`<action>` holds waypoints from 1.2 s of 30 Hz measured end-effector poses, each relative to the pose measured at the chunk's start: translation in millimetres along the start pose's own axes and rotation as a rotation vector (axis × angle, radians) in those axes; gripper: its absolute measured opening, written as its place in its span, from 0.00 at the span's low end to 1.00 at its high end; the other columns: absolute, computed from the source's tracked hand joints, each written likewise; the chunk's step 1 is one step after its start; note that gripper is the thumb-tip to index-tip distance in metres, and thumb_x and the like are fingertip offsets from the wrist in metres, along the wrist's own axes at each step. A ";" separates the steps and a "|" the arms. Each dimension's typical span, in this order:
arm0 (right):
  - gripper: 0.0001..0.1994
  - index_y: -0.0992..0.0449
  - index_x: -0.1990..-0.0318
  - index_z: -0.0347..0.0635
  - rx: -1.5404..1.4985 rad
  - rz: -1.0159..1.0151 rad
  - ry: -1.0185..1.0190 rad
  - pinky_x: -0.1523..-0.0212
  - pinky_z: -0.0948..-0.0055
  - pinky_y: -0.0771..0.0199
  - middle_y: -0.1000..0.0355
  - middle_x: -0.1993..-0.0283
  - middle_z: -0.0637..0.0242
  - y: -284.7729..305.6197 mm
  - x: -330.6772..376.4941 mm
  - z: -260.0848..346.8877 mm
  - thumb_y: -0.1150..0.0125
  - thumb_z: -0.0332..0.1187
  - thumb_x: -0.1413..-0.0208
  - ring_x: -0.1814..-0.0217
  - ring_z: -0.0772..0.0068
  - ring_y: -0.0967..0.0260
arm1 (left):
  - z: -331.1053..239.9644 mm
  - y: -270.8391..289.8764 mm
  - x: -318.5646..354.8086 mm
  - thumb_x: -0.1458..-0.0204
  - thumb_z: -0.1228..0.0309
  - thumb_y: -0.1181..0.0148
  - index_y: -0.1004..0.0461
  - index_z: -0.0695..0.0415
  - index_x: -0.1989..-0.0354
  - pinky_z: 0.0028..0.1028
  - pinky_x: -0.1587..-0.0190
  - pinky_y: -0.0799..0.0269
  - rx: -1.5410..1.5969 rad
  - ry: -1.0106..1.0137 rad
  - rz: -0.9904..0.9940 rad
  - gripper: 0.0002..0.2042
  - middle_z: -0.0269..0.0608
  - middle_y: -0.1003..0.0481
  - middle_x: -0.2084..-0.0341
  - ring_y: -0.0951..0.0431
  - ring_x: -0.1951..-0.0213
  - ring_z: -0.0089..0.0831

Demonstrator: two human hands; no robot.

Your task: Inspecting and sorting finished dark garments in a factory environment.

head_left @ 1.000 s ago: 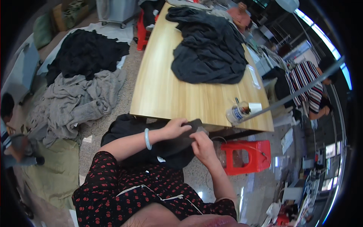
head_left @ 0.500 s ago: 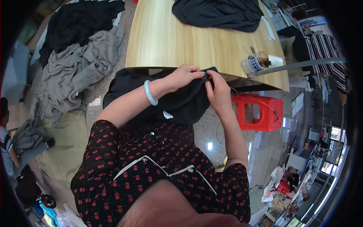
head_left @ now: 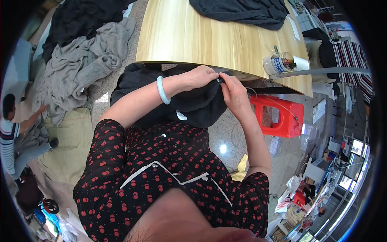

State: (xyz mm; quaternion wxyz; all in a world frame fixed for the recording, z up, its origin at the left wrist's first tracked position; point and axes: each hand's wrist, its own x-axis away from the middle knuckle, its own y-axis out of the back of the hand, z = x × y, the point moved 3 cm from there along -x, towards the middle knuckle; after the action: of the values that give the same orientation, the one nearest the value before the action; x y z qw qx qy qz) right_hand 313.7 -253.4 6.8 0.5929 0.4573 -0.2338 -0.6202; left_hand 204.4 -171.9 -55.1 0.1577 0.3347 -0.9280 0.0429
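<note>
Black cloth (head_left: 191, 103), 1 pc, lies bunched btwn the wearer's body and the desk (head_left: 181, 40), w/ 1 white tag (head_left: 181, 115) showing on it. Both hands are at its far R edge, nr the desk's front: L hand (head_left: 200, 76) w/ fingers pinched on the edge, R hand (head_left: 236, 94) same, thumb and fingers closed on it just beside. 1 small shiny spot (head_left: 219, 80) btwn the fingertips, too small to ID. 1 pale bracelet (head_left: 163, 90) on L wrist; L forearm crosses over the cloth and hides part of it.

On desk: 1 dark cloth heap (head_left: 246, 12) (cut off at top), 1 clear jar (head_left: 276, 64), 1 white cup (head_left: 301, 63) just beside it. 1 grey bar (head_left: 322, 71) runs in front of jar and cup.

Floor, R: 1 red stool (head_left: 290, 117) nr R forearm. Floor, L: 2 heaps, 1 grey (head_left: 92, 48), 1 black (head_left: 84, 20), touching, plus 1 greenish sheet (head_left: 68, 137). 2 co-workers in striped tops, 1 far L (head_left: 10, 133), 1 far R (head_left: 354, 60), the latter partly cut off.
</note>
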 end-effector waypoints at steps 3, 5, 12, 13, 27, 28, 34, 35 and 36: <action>0.13 0.32 0.59 0.34 0.033 -0.025 0.004 0.63 0.65 0.34 0.34 0.69 0.54 2.4 0.9 -0.5 0.49 0.19 0.55 0.64 0.54 0.34 | 4.9 0.4 -4.8 0.49 0.64 0.52 0.30 0.65 0.77 0.24 0.72 0.39 0.057 0.019 -0.007 0.14 0.35 0.34 0.83 0.38 0.76 0.20; 0.12 0.31 0.60 0.34 0.096 -0.052 0.020 0.63 0.65 0.34 0.34 0.69 0.54 5.9 3.0 -2.3 0.49 0.18 0.56 0.64 0.54 0.34 | 3.0 0.5 -6.1 0.50 0.64 0.51 0.30 0.64 0.78 0.24 0.74 0.40 0.033 0.010 -0.011 0.14 0.34 0.34 0.83 0.38 0.77 0.20; 0.10 0.31 0.64 0.34 -0.051 -0.044 -0.056 0.63 0.68 0.33 0.34 0.68 0.54 5.3 7.1 -0.2 0.48 0.19 0.56 0.64 0.57 0.33 | -0.1 -5.3 -5.0 0.53 0.66 0.50 0.30 0.64 0.77 0.25 0.73 0.38 0.000 -0.085 -0.114 0.12 0.35 0.33 0.84 0.36 0.78 0.21; 0.10 0.31 0.63 0.35 -0.056 -0.050 -0.075 0.63 0.68 0.33 0.34 0.67 0.54 4.1 7.3 0.1 0.48 0.19 0.56 0.64 0.57 0.33 | -0.6 -6.2 -4.2 0.53 0.66 0.50 0.30 0.64 0.77 0.25 0.72 0.38 -0.016 -0.098 -0.116 0.12 0.36 0.33 0.84 0.36 0.77 0.22; 0.12 0.32 0.59 0.34 0.150 -0.056 -0.012 0.64 0.63 0.34 0.34 0.68 0.52 3.9 -1.2 -2.7 0.46 0.22 0.54 0.64 0.51 0.35 | -9.2 -3.1 -9.6 0.55 0.66 0.50 0.27 0.61 0.78 0.39 0.69 0.32 -0.285 -0.358 -0.302 0.11 0.55 0.28 0.79 0.27 0.73 0.49; 0.12 0.32 0.59 0.35 0.154 -0.050 -0.026 0.64 0.63 0.34 0.34 0.68 0.52 4.0 0.3 0.2 0.46 0.23 0.54 0.64 0.51 0.35 | -13.3 -4.0 -2.9 0.55 0.66 0.49 0.27 0.61 0.79 0.39 0.69 0.32 -0.304 -0.386 -0.326 0.11 0.55 0.29 0.80 0.27 0.73 0.50; 0.11 0.31 0.60 0.33 0.032 0.002 -0.119 0.62 0.63 0.33 0.33 0.66 0.50 11.2 6.8 12.9 0.48 0.22 0.54 0.62 0.49 0.34 | -17.3 -7.4 16.9 0.55 0.60 0.48 0.30 0.66 0.76 0.38 0.65 0.34 -0.334 -0.338 -0.140 0.17 0.59 0.30 0.76 0.28 0.70 0.51; 0.11 0.31 0.60 0.33 0.028 0.013 -0.113 0.61 0.64 0.33 0.32 0.65 0.49 13.3 9.5 13.4 0.48 0.22 0.54 0.61 0.48 0.34 | -25.1 -8.4 25.9 0.57 0.56 0.46 0.30 0.67 0.74 0.37 0.64 0.34 -0.419 -0.328 -0.110 0.20 0.60 0.30 0.74 0.29 0.68 0.51; 0.11 0.31 0.60 0.33 0.023 0.025 -0.122 0.61 0.64 0.33 0.32 0.65 0.49 14.0 10.3 13.5 0.47 0.22 0.54 0.61 0.48 0.34 | -26.0 -9.3 29.4 0.58 0.56 0.45 0.31 0.67 0.72 0.37 0.63 0.34 -0.448 -0.321 -0.068 0.21 0.61 0.30 0.73 0.29 0.67 0.51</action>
State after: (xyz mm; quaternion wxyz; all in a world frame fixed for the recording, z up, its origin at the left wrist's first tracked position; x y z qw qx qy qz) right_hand 310.8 -269.2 21.9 0.5802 0.4225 -0.2823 -0.6366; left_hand 195.7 -192.2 -21.4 0.0801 0.3248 -0.9158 -0.2224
